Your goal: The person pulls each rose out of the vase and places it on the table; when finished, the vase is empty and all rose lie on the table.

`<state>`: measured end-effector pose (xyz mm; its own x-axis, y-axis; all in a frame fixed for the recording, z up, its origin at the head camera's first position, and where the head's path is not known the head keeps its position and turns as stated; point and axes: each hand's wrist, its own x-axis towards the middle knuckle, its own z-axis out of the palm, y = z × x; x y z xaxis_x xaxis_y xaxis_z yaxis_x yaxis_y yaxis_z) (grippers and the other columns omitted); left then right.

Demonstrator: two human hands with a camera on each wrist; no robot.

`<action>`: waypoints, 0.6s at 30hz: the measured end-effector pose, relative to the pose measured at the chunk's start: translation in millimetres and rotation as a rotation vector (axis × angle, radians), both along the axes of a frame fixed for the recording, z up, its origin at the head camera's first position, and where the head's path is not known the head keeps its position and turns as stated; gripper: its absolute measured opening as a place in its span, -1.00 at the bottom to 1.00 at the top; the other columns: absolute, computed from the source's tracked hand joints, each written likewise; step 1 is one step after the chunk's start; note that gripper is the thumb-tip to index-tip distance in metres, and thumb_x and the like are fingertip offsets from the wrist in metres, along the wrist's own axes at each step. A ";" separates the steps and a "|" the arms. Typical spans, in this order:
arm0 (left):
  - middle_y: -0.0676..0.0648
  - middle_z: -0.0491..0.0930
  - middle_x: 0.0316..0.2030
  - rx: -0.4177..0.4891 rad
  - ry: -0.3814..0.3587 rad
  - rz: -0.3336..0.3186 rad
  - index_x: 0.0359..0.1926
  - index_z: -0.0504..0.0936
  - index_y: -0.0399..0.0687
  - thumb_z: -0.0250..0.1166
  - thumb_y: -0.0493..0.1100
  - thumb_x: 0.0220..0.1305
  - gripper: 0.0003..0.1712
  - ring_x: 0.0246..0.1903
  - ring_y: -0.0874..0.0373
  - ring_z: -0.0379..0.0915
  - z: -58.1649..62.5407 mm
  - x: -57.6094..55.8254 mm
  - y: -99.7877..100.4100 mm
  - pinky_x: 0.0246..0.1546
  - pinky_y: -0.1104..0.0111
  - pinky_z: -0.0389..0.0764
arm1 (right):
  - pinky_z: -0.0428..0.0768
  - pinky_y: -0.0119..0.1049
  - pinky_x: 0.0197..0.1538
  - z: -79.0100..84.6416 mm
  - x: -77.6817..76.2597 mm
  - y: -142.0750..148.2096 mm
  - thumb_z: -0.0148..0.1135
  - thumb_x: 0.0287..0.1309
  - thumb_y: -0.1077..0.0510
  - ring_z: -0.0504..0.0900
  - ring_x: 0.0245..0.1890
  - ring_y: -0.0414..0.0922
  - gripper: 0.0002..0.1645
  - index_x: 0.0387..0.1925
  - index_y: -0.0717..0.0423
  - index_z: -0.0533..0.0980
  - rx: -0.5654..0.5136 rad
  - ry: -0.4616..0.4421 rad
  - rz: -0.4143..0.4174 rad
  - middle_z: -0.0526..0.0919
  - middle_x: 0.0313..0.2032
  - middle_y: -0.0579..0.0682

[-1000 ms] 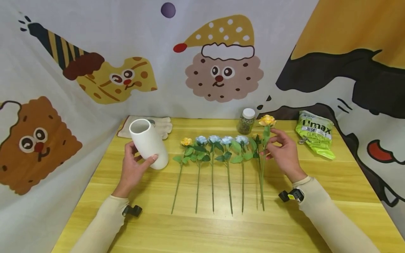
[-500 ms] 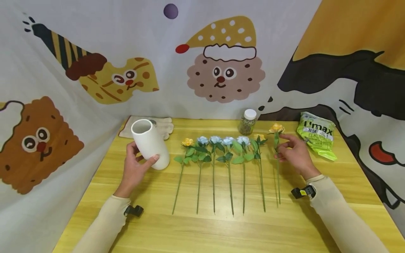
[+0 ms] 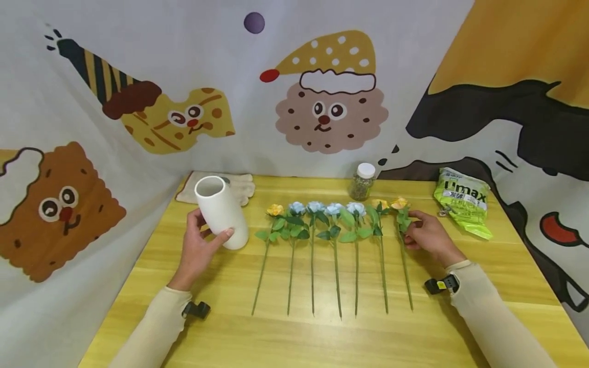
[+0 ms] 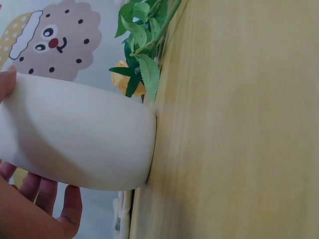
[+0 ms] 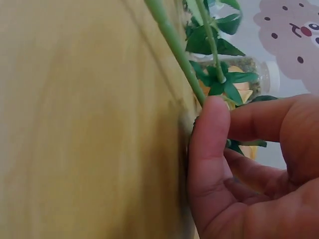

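Note:
My left hand (image 3: 195, 250) grips a white vase (image 3: 225, 220) around its side, thumb in front. In the left wrist view the base of the vase (image 4: 84, 132) meets the tabletop. At the right end of a row of artificial roses, my right hand (image 3: 430, 237) pinches a yellow rose (image 3: 400, 203) by its stem below the bloom. The right wrist view has its green stem (image 5: 174, 47) running to my thumb; the bloom is mostly hidden by the fingers. Beside it lie another yellow rose (image 3: 381, 204), several blue roses (image 3: 315, 206) and a yellow rose (image 3: 275, 210) at the left end.
Behind the vase lies a pale fabric glove (image 3: 241, 186). A white-capped jar (image 3: 362, 184) stands at the back of the wooden table (image 3: 299, 342). To the right is a green bag (image 3: 465, 202). A cartoon-printed cloth (image 3: 257, 128) hangs behind the table.
My right hand has carried the yellow rose rightward, away from the other yellow rose, and lowered it to the table at the row's right end. The left hand keeps holding the vase in place.

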<state>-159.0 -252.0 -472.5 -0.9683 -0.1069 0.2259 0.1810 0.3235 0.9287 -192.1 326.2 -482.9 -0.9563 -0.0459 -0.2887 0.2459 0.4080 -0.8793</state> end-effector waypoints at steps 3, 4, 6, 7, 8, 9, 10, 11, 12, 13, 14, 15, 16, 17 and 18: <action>-0.04 0.37 0.26 -0.004 0.010 -0.015 0.47 0.20 -0.07 0.55 -0.15 0.27 -0.09 0.21 0.13 0.35 1.4 -3.6 2.1 0.23 0.28 0.50 | 0.80 -0.14 -0.27 -0.3 0.8 6.0 0.00 0.37 0.38 0.71 -0.37 -0.12 -0.11 0.64 0.39 -0.07 0.006 -0.009 0.009 0.62 -0.16 0.16; -0.04 0.37 0.26 -0.006 0.012 -0.017 0.47 0.20 -0.07 0.55 -0.15 0.27 -0.09 0.21 0.13 0.35 1.7 -5.0 2.5 0.22 0.29 0.50 | 0.80 -0.14 -0.27 -0.1 1.0 8.0 0.00 0.39 0.37 0.72 -0.38 -0.11 -0.12 0.64 0.38 -0.06 0.009 -0.009 0.010 0.62 -0.17 0.16; -0.04 0.37 0.26 -0.005 0.011 -0.017 0.47 0.20 -0.06 0.55 -0.16 0.26 -0.09 0.21 0.12 0.35 2.7 -6.4 3.1 0.22 0.32 0.50 | 0.80 -0.14 -0.28 1.2 1.2 10.4 0.00 0.41 0.36 0.72 -0.38 -0.10 -0.14 0.63 0.37 -0.03 0.014 -0.005 0.011 0.61 -0.17 0.16; -0.03 0.37 0.25 -0.004 0.010 -0.015 0.47 0.20 -0.06 0.55 -0.16 0.26 -0.09 0.21 0.12 0.35 3.2 -7.0 3.4 0.21 0.33 0.50 | 0.80 -0.14 -0.27 2.3 1.4 11.2 0.00 0.41 0.36 0.72 -0.37 -0.10 -0.15 0.63 0.37 -0.02 0.016 -0.001 0.017 0.61 -0.16 0.16; -0.03 0.37 0.25 -0.002 0.010 -0.013 0.47 0.20 -0.06 0.55 -0.17 0.26 -0.09 0.21 0.12 0.35 3.4 -7.4 3.6 0.21 0.33 0.50 | 0.81 -0.14 -0.27 3.2 1.4 12.2 0.00 0.43 0.35 0.73 -0.36 -0.10 -0.17 0.63 0.37 -0.01 0.018 -0.001 0.019 0.60 -0.16 0.17; -0.03 0.37 0.24 0.000 0.009 -0.009 0.46 0.21 -0.06 0.55 -0.18 0.25 -0.10 0.21 0.12 0.35 3.7 -7.5 3.9 0.21 0.33 0.50 | 0.81 -0.14 -0.26 4.8 1.9 12.9 0.00 0.44 0.34 0.73 -0.35 -0.10 -0.18 0.62 0.38 -0.01 0.024 0.002 0.028 0.60 -0.15 0.17; -0.03 0.37 0.24 0.000 0.009 -0.009 0.46 0.20 -0.07 0.55 -0.18 0.25 -0.09 0.20 0.12 0.35 4.3 -7.2 4.5 0.20 0.33 0.50 | 0.81 -0.14 -0.25 6.0 2.3 13.8 -0.01 0.44 0.34 0.74 -0.35 -0.10 -0.19 0.62 0.37 0.01 0.029 0.001 0.032 0.60 -0.13 0.19; -0.03 0.37 0.24 0.005 0.010 -0.010 0.46 0.20 -0.08 0.55 -0.19 0.25 -0.10 0.20 0.13 0.35 5.1 -6.8 5.1 0.20 0.32 0.50 | 0.81 -0.14 -0.24 7.4 2.9 14.5 -0.01 0.45 0.33 0.75 -0.34 -0.11 -0.20 0.62 0.39 0.01 0.037 0.007 0.042 0.60 -0.12 0.21; -0.03 0.37 0.23 0.011 0.011 -0.012 0.45 0.20 -0.09 0.55 -0.20 0.25 -0.10 0.19 0.13 0.35 5.7 -6.6 5.4 0.20 0.32 0.50 | 0.81 -0.14 -0.24 8.7 3.5 15.3 -0.02 0.46 0.32 0.75 -0.33 -0.11 -0.21 0.62 0.39 0.02 0.045 0.009 0.043 0.60 -0.11 0.22; -0.03 0.37 0.23 0.012 0.014 -0.013 0.45 0.20 -0.10 0.55 -0.21 0.24 -0.10 0.18 0.15 0.35 6.5 -5.9 5.9 0.20 0.31 0.50 | 0.81 -0.14 -0.23 10.1 4.4 15.9 -0.03 0.46 0.32 0.75 -0.31 -0.12 -0.21 0.61 0.40 0.02 0.050 0.012 0.048 0.60 -0.09 0.24; -0.03 0.37 0.23 0.012 0.015 -0.014 0.44 0.21 -0.11 0.55 -0.21 0.24 -0.10 0.18 0.15 0.35 7.2 -5.3 6.5 0.20 0.31 0.50 | 0.81 -0.14 -0.22 10.9 5.2 16.8 -0.04 0.47 0.31 0.76 -0.31 -0.12 -0.23 0.61 0.39 0.03 0.056 0.014 0.047 0.60 -0.08 0.25; -0.02 0.37 0.22 0.014 0.016 -0.017 0.44 0.21 -0.12 0.55 -0.21 0.24 -0.10 0.18 0.16 0.35 8.0 -4.8 7.4 0.20 0.30 0.50 | 0.81 -0.14 -0.22 12.0 6.9 17.8 -0.06 0.48 0.30 0.76 -0.30 -0.13 -0.23 0.61 0.40 0.03 0.063 0.017 0.049 0.61 -0.07 0.27; -0.03 0.37 0.22 0.016 0.014 -0.020 0.44 0.21 -0.12 0.55 -0.21 0.24 -0.10 0.18 0.16 0.35 8.3 -4.3 8.2 0.20 0.30 0.50 | 0.81 -0.14 -0.21 12.4 8.3 18.9 -0.06 0.49 0.28 0.77 -0.29 -0.12 -0.24 0.60 0.40 0.04 0.066 0.017 0.045 0.61 -0.06 0.28; -0.03 0.37 0.22 0.021 0.012 -0.020 0.43 0.21 -0.12 0.55 -0.21 0.24 -0.11 0.17 0.15 0.36 8.3 -4.0 8.7 0.20 0.29 0.50 | 0.81 -0.14 -0.20 12.8 9.6 19.9 -0.07 0.50 0.27 0.77 -0.28 -0.12 -0.25 0.60 0.40 0.05 0.068 0.018 0.047 0.62 -0.05 0.28; -0.03 0.37 0.23 0.019 0.009 -0.018 0.44 0.21 -0.12 0.55 -0.21 0.24 -0.11 0.18 0.15 0.35 8.7 -3.9 9.0 0.20 0.27 0.50 | 0.81 -0.14 -0.19 13.1 9.7 20.2 -0.06 0.51 0.26 0.77 -0.27 -0.12 -0.26 0.60 0.39 0.06 0.066 0.014 0.044 0.62 -0.04 0.28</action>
<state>-162.9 -243.0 -463.9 -0.9679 -0.0935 0.2332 0.1955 0.3028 0.9328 -182.3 346.5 -469.8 -0.9578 -0.0688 -0.2791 0.2145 0.4754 -0.8532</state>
